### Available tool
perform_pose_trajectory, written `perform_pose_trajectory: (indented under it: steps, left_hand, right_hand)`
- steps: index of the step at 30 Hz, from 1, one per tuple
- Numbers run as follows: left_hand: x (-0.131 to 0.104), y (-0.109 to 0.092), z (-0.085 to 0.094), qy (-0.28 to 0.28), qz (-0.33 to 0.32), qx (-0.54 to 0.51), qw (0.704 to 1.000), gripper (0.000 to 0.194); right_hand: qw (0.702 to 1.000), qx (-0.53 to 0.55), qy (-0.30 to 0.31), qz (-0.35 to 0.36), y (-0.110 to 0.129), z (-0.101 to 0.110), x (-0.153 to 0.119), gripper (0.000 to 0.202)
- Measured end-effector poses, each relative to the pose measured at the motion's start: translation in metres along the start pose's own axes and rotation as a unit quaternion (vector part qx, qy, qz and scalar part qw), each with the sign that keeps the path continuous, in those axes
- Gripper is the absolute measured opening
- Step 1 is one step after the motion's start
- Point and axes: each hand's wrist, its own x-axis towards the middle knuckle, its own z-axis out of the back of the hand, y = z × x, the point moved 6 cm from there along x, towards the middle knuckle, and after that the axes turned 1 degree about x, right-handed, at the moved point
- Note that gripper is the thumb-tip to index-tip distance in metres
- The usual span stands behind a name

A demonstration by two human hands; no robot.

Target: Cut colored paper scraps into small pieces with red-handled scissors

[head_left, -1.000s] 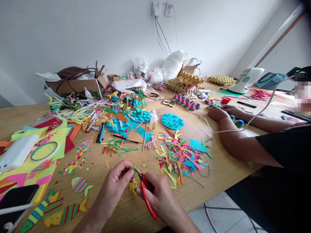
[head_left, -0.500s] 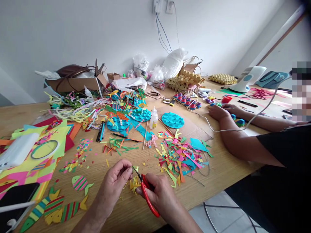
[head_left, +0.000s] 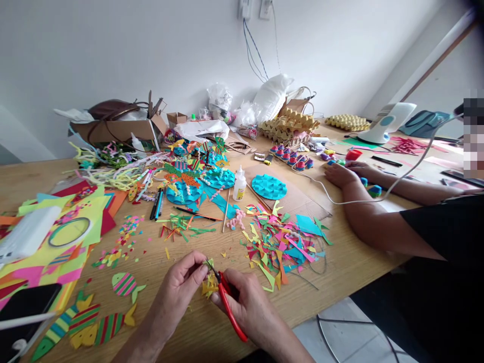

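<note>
Red-handled scissors [head_left: 231, 312] are in my right hand [head_left: 245, 297], their dark blades pointing up and left. The blade tips meet a tiny green paper piece [head_left: 209, 262], which my left hand [head_left: 188, 277] pinches between thumb and fingertips. Just below the blades lie yellow paper scraps [head_left: 209, 286] on the wooden table [head_left: 151, 275]. Left of my left hand is a striped paper fish [head_left: 124, 284], with several more fish [head_left: 109, 328] nearer the front edge.
Colourful paper scraps [head_left: 283, 247] spread right of centre. Behind them stand a glue bottle [head_left: 239, 186] and a blue bumpy disc [head_left: 268, 186]. A phone [head_left: 28, 302] lies front left. Another person's forearm [head_left: 363, 217] rests on the table at right, near a white cable [head_left: 355, 203].
My left hand has shifted slightly right and down. More of the small green paper now shows at the scissor tips. The scissors have hardly moved.
</note>
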Motion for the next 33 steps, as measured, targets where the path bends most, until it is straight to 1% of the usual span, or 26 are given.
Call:
perform_pose_trajectory:
  steps: [6,15,26,33]
  left_hand:
    - [0.001,-0.004,-0.001,0.023,-0.012,0.015,1.0,0.017]
    - [0.002,-0.002,0.002,0.053,-0.005,0.032,0.998,0.016]
    - [0.002,0.0,0.007,0.04,0.002,0.048,0.998,0.013]
    - [0.002,0.007,0.01,0.029,0.011,0.04,0.999,0.012]
  right_hand:
    - [1.0,0.0,0.006,0.003,0.0,-0.001,-0.001,0.034]
    - [0.999,0.027,0.019,-0.002,-0.002,-0.002,-0.001,0.041]
    - [0.999,0.023,0.022,-0.005,-0.003,-0.001,-0.001,0.044]
    - [0.999,0.03,0.027,-0.018,-0.007,-0.003,0.0,0.045]
